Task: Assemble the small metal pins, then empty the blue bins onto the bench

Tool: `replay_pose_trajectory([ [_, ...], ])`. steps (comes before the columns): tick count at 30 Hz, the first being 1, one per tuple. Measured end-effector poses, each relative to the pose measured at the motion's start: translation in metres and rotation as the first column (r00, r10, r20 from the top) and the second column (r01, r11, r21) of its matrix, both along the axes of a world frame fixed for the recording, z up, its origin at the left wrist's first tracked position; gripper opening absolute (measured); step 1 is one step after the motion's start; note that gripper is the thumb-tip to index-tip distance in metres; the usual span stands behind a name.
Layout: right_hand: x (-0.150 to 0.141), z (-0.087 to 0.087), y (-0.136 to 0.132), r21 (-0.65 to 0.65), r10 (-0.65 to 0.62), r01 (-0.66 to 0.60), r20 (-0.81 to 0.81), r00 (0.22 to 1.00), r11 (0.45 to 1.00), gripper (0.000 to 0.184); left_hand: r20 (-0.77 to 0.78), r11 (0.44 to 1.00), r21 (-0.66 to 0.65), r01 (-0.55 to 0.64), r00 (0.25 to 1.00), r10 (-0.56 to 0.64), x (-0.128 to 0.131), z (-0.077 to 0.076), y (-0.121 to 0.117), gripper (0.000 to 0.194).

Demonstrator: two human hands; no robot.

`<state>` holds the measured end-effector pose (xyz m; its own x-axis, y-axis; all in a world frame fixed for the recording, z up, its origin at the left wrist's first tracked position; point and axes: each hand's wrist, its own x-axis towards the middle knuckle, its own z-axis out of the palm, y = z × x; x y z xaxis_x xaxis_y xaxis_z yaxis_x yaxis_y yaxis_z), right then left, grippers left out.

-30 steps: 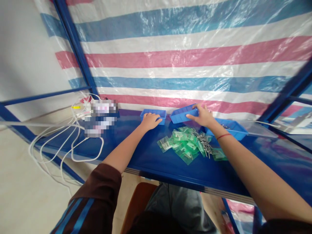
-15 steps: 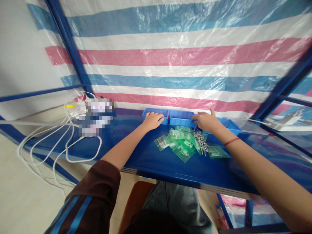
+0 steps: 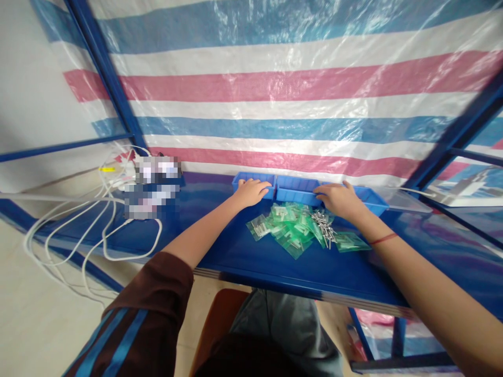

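Three blue plastic bins stand in a row at the back of the blue tabletop. My left hand (image 3: 251, 193) lies over the front wall of the left bin (image 3: 239, 178), its fingers curled over the rim and partly hidden inside. The middle bin (image 3: 296, 197) is between my hands. My right hand (image 3: 341, 199) grips the right bin (image 3: 375, 201) near its left front corner, fingertips by the middle bin's right end; part of the grip is hidden. In front lies a pile of green-tinted plastic bags (image 3: 293, 228) with small parts inside, beside loose metal screws (image 3: 324, 228).
White cables (image 3: 113, 230) and a blurred-out object (image 3: 157, 173) occupy the left side. A clear plastic sheet or lid (image 3: 406, 201) lies right of the bins. Blue frame posts (image 3: 104, 73) and a striped tarp (image 3: 275, 84) stand behind; the table's front edge (image 3: 275, 284) is close to my lap.
The left and middle bins have shifted slightly right with my left hand. My right hand has moved a little to the right and lower. The bags and screws lie as before.
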<state>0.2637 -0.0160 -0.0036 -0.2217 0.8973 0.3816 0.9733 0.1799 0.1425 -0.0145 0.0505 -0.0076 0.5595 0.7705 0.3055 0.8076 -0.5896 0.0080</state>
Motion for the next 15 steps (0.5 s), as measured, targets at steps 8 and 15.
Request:
replay_pose_trajectory([
  [8,0.003,0.001,-0.004,-0.024,0.018,-0.02,-0.093,0.995,1.0,0.03,0.017,0.999,0.032,0.013,1.0,-0.014,-0.001,-0.001,-0.005,0.037],
  [15,0.003,-0.003,-0.009,0.01,0.054,-0.053,-0.131,0.99,0.999,0.031,0.101,0.994,0.094,0.047,0.993,-0.057,0.004,-0.005,-0.015,0.034],
])
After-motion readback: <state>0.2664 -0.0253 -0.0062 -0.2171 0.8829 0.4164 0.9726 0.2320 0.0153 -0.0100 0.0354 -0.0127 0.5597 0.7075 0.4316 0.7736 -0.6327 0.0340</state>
